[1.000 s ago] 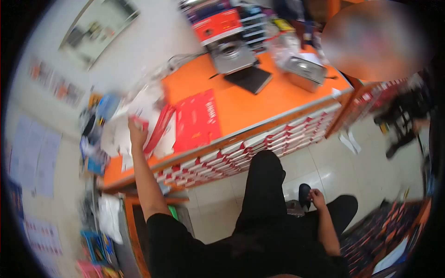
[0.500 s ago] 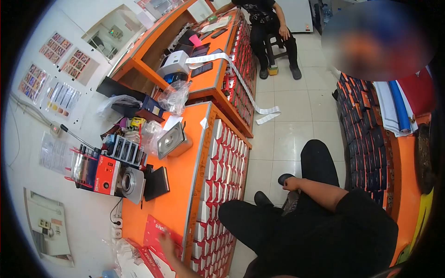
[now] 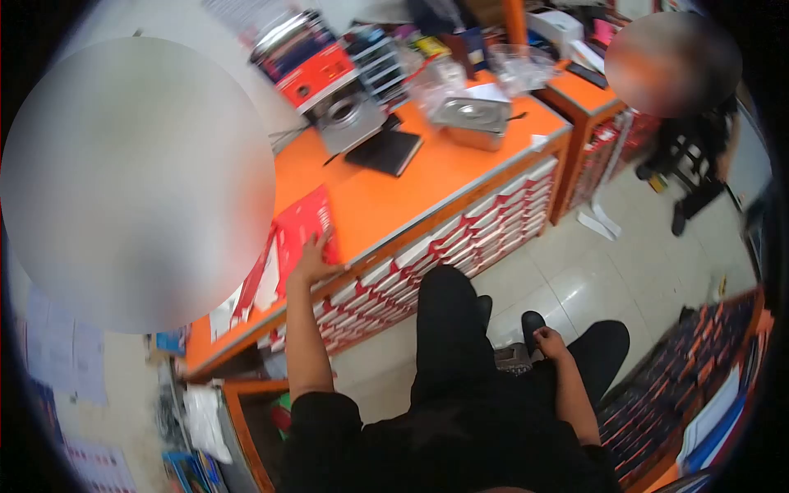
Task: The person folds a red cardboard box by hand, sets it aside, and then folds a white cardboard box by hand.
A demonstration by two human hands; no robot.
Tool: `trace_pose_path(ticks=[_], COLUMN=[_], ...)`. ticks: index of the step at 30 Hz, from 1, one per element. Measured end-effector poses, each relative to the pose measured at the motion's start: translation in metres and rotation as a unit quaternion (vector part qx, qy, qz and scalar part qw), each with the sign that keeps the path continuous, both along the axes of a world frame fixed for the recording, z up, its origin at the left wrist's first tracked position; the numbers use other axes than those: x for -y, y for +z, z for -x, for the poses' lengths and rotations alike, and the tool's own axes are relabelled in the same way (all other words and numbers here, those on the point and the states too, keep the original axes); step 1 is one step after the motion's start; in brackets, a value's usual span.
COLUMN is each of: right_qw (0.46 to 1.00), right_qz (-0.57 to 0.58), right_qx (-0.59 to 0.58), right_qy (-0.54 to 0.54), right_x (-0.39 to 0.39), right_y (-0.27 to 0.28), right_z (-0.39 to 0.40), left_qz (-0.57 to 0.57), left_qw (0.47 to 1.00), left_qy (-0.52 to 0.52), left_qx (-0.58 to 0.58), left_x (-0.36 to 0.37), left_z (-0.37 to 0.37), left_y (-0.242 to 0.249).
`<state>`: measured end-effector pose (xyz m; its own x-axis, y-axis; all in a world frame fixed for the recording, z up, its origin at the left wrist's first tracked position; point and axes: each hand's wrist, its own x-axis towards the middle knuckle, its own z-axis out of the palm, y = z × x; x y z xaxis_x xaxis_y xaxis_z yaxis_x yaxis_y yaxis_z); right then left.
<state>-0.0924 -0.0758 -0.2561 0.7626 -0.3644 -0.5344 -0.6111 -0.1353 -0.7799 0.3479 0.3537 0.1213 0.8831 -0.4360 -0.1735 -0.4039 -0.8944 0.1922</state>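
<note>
My left hand [image 3: 312, 261] rests at the counter's front edge with its fingers spread over a red printed cardboard sheet [image 3: 306, 220]; it looks open and does not wrap around the sheet. More red and white cardboard pieces [image 3: 261, 283] lie beside it, partly under one another. Over my lap, near my right knee, my right hand [image 3: 552, 343] is closed with curled fingers. What it holds, if anything, is too small to make out.
On the orange counter [image 3: 374, 209] are a black notebook [image 3: 385, 152], a lidded metal container [image 3: 475, 119] and a red-fronted machine [image 3: 316, 78]. White and red boxes [image 3: 468, 226] fill the shelf below. Dark boxes [image 3: 674, 394] are stacked at right. Another person [image 3: 699, 152] sits at the far right.
The view has swung left, so the counter and seated person appear further right. My left hand has its fingers spread on the red cardboard. My right hand stays near my knee.
</note>
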Motion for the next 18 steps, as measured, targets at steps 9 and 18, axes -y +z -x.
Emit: trace_pose_path(ticks=[9,18], right_qw=[0.999,0.996], right_qz=[-0.042,-0.083], right_qx=[0.004,0.001], right_qy=[0.033,0.018], right_x=[-0.002,-0.002], right_y=[-0.02,-0.007], right_z=[-0.024,-0.02], left_qz=[0.07,0.053], left_qw=[0.992,0.976], left_qy=[0.106,0.123], left_qx=[-0.005,0.174], left_x=[-0.032,-0.024], left_z=[0.016,-0.007], left_y=[0.018,-0.033])
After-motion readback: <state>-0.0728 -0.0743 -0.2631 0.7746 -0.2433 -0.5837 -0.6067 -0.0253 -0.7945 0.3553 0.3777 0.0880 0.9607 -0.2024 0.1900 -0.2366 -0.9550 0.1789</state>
